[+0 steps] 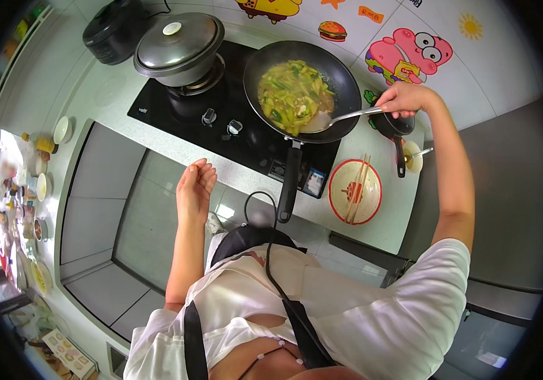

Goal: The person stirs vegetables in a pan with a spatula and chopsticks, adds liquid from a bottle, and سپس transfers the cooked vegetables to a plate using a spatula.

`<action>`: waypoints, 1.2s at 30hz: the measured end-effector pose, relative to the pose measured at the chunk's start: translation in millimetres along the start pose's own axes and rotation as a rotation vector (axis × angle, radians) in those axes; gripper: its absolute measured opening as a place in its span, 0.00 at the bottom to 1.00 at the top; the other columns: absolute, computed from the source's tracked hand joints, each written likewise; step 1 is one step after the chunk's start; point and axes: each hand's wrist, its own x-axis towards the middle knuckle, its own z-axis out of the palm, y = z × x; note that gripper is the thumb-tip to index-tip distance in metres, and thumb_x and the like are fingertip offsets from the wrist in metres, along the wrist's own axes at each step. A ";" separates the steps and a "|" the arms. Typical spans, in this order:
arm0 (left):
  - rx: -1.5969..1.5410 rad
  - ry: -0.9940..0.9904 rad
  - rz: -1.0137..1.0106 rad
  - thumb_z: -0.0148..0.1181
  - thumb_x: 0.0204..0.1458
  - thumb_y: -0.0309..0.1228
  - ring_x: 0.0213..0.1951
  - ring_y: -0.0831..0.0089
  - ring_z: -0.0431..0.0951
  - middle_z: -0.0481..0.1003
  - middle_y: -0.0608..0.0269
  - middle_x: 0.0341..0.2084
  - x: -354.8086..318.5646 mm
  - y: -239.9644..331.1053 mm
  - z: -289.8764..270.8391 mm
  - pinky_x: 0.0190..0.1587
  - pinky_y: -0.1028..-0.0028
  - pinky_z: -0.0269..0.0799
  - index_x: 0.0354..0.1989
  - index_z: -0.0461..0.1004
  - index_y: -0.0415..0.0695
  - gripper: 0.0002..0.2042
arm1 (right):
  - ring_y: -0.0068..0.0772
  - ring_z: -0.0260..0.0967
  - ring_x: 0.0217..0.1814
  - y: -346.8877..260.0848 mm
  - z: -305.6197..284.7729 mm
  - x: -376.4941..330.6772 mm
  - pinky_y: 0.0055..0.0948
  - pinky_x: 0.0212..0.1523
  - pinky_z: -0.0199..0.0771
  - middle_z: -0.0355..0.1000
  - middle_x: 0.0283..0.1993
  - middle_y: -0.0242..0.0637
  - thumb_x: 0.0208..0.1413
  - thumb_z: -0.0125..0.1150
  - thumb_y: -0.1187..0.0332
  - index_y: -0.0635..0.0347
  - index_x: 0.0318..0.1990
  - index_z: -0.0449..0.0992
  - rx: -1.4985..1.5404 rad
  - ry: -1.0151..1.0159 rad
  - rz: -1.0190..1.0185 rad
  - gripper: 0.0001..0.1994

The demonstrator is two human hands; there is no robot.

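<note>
My right hand (404, 100) grips the end of a metal-handled spatula (354, 115) over the right rim of a dark frying pan (347, 82). The spatula's pale head rests in the pan at the lower right edge of the food. Cooked green and yellow vegetable pieces (293, 95) lie in a glossy liquid there. The pan sits on the right side of a black glass cooktop (176, 117), its black handle (290, 183) pointing toward me. My left hand (197, 190) hangs in front of the counter edge, loosely curled and holding nothing, away from the pan handle.
A lidded metal pot (179, 47) stands on the left burner, a black rice cooker (114, 31) beyond it. Chopsticks lie across a red-rimmed bowl (341, 212) right of the pan handle. A small black pan (395, 126) and a bowl with a spoon (414, 158) are farther right.
</note>
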 end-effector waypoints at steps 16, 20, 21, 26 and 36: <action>0.023 -0.019 0.012 0.45 0.56 0.33 0.37 0.71 0.73 0.72 0.61 0.34 5.4 7.5 -8.0 0.44 0.74 0.69 0.41 0.68 0.38 0.12 | 0.29 0.70 0.25 -12.8 26.4 39.1 0.29 0.30 0.70 0.73 0.27 0.40 0.47 0.59 0.65 0.59 0.42 0.75 -0.053 0.599 -0.346 0.14; 0.034 -0.010 -0.012 0.45 0.57 0.33 0.37 0.71 0.73 0.72 0.60 0.34 7.3 1.5 -5.6 0.44 0.74 0.69 0.41 0.68 0.38 0.12 | 0.20 0.62 0.18 -8.1 59.0 46.6 0.25 0.18 0.61 0.71 0.22 0.33 0.49 0.58 0.65 0.56 0.43 0.75 0.216 0.454 -0.107 0.14; 0.031 -0.010 -0.018 0.44 0.57 0.33 0.37 0.71 0.73 0.72 0.60 0.34 7.8 0.3 -4.8 0.44 0.74 0.70 0.41 0.68 0.38 0.12 | 0.19 0.59 0.16 -1.7 61.0 42.5 0.23 0.15 0.57 0.69 0.21 0.31 0.49 0.58 0.65 0.56 0.43 0.75 0.254 0.406 -0.070 0.13; 0.023 -0.041 -0.031 0.44 0.57 0.33 0.37 0.71 0.73 0.72 0.61 0.33 8.1 -6.5 0.4 0.43 0.74 0.70 0.41 0.68 0.38 0.12 | 0.21 0.61 0.16 31.7 48.9 5.4 0.24 0.17 0.60 0.69 0.20 0.32 0.48 0.57 0.66 0.58 0.40 0.76 0.124 0.433 -0.058 0.11; 0.027 0.009 -0.002 0.44 0.57 0.33 0.36 0.71 0.73 0.71 0.60 0.33 -4.1 -6.4 -4.6 0.43 0.75 0.70 0.40 0.68 0.38 0.12 | 0.43 0.70 0.37 4.6 46.6 20.5 0.39 0.37 0.69 0.73 0.32 0.42 0.46 0.58 0.60 0.56 0.34 0.75 -0.583 0.911 0.011 0.11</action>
